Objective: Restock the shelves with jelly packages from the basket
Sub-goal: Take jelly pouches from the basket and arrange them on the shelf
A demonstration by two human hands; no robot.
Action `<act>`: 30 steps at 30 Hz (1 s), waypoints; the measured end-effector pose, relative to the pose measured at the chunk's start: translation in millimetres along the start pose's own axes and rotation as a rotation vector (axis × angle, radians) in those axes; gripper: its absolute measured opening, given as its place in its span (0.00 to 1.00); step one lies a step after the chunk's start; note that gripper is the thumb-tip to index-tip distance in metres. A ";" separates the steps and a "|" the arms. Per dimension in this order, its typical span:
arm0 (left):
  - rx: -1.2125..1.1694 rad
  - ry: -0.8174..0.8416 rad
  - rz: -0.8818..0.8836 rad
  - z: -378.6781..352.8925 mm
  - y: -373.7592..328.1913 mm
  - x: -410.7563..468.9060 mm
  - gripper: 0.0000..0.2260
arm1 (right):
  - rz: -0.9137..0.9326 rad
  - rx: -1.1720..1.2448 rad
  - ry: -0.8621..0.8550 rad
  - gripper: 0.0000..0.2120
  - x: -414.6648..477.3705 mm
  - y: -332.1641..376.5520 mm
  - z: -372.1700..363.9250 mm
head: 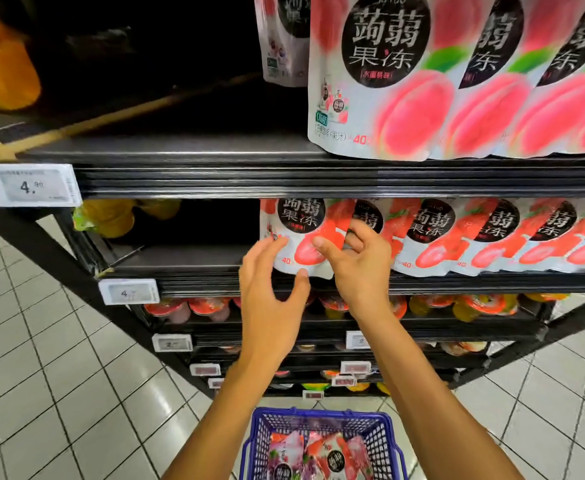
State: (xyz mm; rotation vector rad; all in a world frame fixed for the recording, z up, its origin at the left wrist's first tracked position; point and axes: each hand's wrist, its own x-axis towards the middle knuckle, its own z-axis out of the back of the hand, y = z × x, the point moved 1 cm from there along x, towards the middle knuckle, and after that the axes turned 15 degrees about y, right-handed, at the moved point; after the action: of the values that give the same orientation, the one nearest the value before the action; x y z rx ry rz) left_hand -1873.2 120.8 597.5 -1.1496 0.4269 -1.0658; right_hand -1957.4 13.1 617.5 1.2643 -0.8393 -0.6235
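Observation:
A strawberry jelly package stands at the left end of a row of like packages on the second shelf. My right hand holds its right edge, index finger across the front and the other fingers curled behind. My left hand touches its lower left corner with spread fingers, thumb under the bottom edge. Below, a blue basket on the floor holds several more jelly packages, strawberry and grape.
Peach jelly packages fill the right of the top shelf, with a grape one behind. Left of both rows the shelves are dark, with yellow packs far left. Jelly cups line the lower shelves. Price tags hang off shelf edges.

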 end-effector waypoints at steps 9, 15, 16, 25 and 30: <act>-0.125 0.128 0.039 -7.3 18.0 4.7 0.27 | -0.062 -0.198 -0.063 0.15 -14.1 -21.0 -0.1; -0.121 0.125 0.020 -8.8 16.4 7.6 0.26 | -0.081 -0.411 -0.200 0.11 -22.7 -27.2 5.1; -0.119 0.133 0.016 -9.6 15.6 7.9 0.26 | -0.088 -0.401 -0.217 0.10 -22.1 -28.0 6.3; -0.052 0.045 0.013 -15.6 13.0 17.3 0.26 | -0.040 -0.284 -0.445 0.11 -31.5 -28.9 32.0; -0.072 0.027 0.026 -21.7 10.4 25.2 0.31 | -0.119 -0.237 -0.469 0.11 -28.5 -31.6 45.9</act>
State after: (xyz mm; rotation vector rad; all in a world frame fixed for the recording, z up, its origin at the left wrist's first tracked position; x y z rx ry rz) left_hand -1872.8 88.2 585.2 -1.1915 0.5036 -1.0511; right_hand -2010.0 3.5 584.9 0.9673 -1.0417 -1.1091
